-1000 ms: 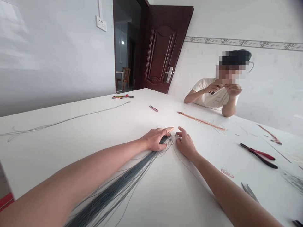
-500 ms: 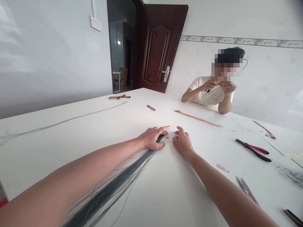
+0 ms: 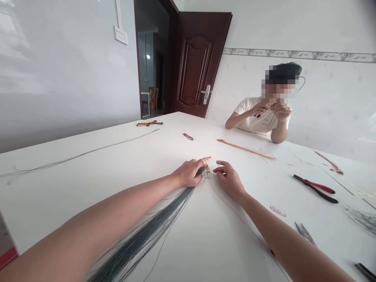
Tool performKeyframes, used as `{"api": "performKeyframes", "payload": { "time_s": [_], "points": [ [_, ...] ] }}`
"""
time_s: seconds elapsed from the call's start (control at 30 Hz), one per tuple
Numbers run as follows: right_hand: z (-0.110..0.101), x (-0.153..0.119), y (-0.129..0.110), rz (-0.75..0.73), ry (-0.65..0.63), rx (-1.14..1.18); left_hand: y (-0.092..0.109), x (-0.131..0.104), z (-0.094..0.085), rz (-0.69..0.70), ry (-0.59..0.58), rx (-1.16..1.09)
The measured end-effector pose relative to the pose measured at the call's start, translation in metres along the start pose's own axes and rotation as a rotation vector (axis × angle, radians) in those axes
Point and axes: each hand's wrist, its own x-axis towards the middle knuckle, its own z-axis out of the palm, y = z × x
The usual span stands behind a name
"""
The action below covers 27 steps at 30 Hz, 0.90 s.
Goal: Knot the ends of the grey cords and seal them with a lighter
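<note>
Head view: our left hand (image 3: 189,173) lies around a long dark-grey bundle of thin wire strands (image 3: 147,231), its fingers clamped on it just short of the tangled, looped end (image 3: 208,172). The bundle rests near the middle of the glossy white surface (image 3: 88,188) and runs from our grip toward the near edge, fanning loosely as it goes. Our right hand (image 3: 230,180) rests just beside the loops, index finger and thumb slightly apart at the tips, the others curled; we cannot tell whether a strand sits between them. One loose grey strand (image 3: 219,194) curves from the looped end toward our right forearm.

To handle these fine strands well, we judge it best to keep the left grip firm and close behind the loops, so that the bundle stays flat and cannot twist. The right fingertips would do well to take one strand at a time, with a light, straight pull; a hasty tug could tighten the tangle or bend the wire. We should also keep our right forearm off the loose strand. The red-and-black handled pliers (image 3: 317,188) lie well apart, toward the right edge.
</note>
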Motion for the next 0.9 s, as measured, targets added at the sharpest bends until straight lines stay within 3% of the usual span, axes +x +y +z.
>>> {"api": "performKeyframes", "payload": {
  "time_s": [0.23, 0.6, 0.9],
  "points": [
    [0.000, -0.021, -0.008, -0.073, -0.069, -0.034, 0.004, 0.002, 0.000, 0.072, -0.076, -0.017],
    [-0.016, -0.015, 0.006, 0.146, 0.122, -0.144, 0.001, 0.005, 0.003, 0.057, -0.062, -0.029],
    [-0.022, 0.027, 0.005, 0.311, -0.163, -0.305, 0.005, 0.005, 0.000, 0.071, -0.079, -0.027]
  ]
}}
